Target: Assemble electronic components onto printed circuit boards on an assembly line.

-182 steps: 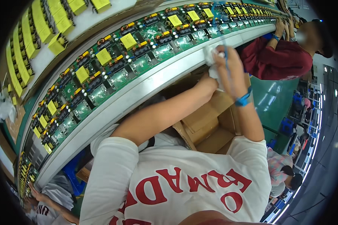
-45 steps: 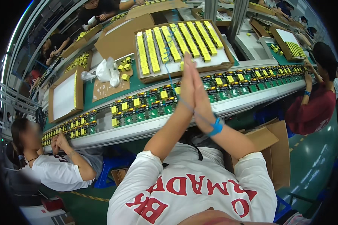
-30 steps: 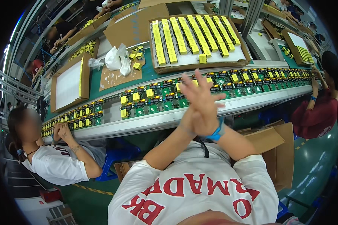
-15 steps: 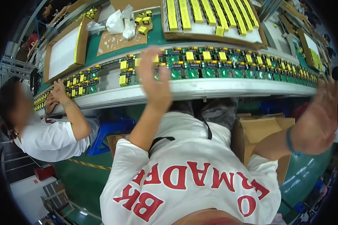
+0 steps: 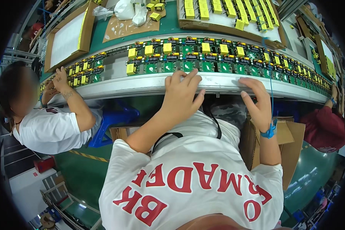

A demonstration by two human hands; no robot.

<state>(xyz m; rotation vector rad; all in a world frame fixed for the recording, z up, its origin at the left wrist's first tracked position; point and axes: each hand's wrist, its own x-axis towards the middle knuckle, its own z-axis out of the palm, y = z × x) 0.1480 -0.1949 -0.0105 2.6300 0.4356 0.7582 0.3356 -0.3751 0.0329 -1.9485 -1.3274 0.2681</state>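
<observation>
My left hand (image 5: pixel 183 91) rests on the near metal rail (image 5: pixel 222 79), its fingers apart and holding nothing. Farther right, my right hand (image 5: pixel 258 102) is open too, fingertips at the rail's front edge, with a blue wrist strap (image 5: pixel 270 131) and a thin blue cord rising from it. Just beyond the hands runs a row of green circuit boards (image 5: pixel 187 66). Some boards carry yellow block-shaped components, such as one yellow block (image 5: pixel 167 48) ahead of my left hand. Several near boards show white patches where no block sits.
Behind the line stands a cardboard tray (image 5: pixel 234 35) with rows of yellow blocks. White bags (image 5: pixel 124 9) and loose blocks lie on a cardboard sheet (image 5: pixel 130 28). Co-workers sit at left (image 5: pixel 57 130) and right (image 5: pixel 326 128). An open carton (image 5: pixel 291 153) stands beside my right arm.
My left hand has come back from over the boards onto the rail, further right. My right hand has swung in from the far right to the rail. The view has shifted slightly.
</observation>
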